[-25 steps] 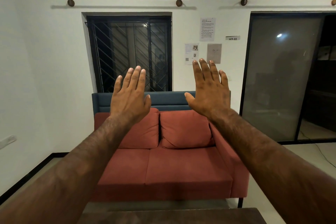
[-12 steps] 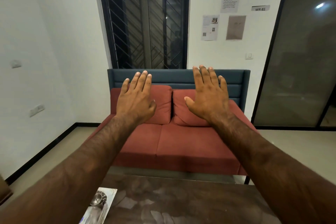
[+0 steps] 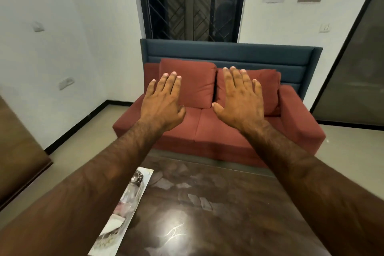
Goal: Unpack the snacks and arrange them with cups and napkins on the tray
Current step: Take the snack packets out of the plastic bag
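My left hand (image 3: 163, 103) and my right hand (image 3: 240, 100) are stretched out in front of me, palms down, fingers spread, holding nothing. Both hover in the air above the far edge of a dark wooden table (image 3: 207, 203). A white patterned tray (image 3: 145, 173) lies on the table's left side, mostly hidden under my left forearm. On it I see a shiny metal cup (image 3: 137, 177) and some clear glassware or wrapping (image 3: 129, 197), too blurred to identify. No snacks or napkins are in view.
A red sofa (image 3: 218, 131) with two cushions and a blue back stands just beyond the table. Behind it is a barred window (image 3: 193, 2). A wooden panel (image 3: 18, 156) is at the left, a glass door (image 3: 359, 68) at the right.
The view has tilted downward, bringing the table and the tray into sight. My hands stay outstretched and open, now lower against the sofa.
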{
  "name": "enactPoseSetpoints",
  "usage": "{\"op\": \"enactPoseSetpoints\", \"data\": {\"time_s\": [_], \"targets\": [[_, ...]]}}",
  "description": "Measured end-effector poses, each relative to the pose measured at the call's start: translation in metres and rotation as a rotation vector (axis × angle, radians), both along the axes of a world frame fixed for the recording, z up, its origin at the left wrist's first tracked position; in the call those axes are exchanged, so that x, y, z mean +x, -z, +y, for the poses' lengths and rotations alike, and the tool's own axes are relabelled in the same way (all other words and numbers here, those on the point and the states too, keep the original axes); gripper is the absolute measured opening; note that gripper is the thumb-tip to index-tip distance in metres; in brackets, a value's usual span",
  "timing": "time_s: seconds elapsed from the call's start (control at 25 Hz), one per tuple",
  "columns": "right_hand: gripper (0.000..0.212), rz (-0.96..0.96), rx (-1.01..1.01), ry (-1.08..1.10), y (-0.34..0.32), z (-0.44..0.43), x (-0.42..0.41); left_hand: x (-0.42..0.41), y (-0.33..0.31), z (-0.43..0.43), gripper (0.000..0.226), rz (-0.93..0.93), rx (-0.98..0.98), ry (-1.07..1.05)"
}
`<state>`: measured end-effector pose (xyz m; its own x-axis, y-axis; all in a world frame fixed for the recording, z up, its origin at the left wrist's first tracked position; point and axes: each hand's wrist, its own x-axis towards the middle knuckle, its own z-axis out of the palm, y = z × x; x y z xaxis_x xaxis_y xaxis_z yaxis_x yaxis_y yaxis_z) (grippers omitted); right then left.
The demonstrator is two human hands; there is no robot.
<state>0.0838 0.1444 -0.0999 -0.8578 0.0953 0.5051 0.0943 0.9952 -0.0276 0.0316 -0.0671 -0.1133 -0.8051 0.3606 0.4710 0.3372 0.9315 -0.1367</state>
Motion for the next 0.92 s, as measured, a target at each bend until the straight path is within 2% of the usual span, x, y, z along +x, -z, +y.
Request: {"op": "enactPoseSetpoints", "data": {"time_s": [0.24, 0.6, 0.92], "targets": [[0.106, -0.111, -0.040, -0.079, 0.057, -0.080, -0.017, -0.010, 0.053, -0.086, 0.086, -0.167, -0.053, -0.080], [0.105, -0.335, -0.102, -0.156, 0.143, -0.224, -0.052, -0.032, 0.136, -0.230, 0.081, -0.392, -0.023, -0.152], [0.105, -0.518, -0.120, -0.208, 0.212, -0.291, -0.066, -0.032, 0.212, -0.296, 0.083, -0.597, 0.025, -0.228]]}}
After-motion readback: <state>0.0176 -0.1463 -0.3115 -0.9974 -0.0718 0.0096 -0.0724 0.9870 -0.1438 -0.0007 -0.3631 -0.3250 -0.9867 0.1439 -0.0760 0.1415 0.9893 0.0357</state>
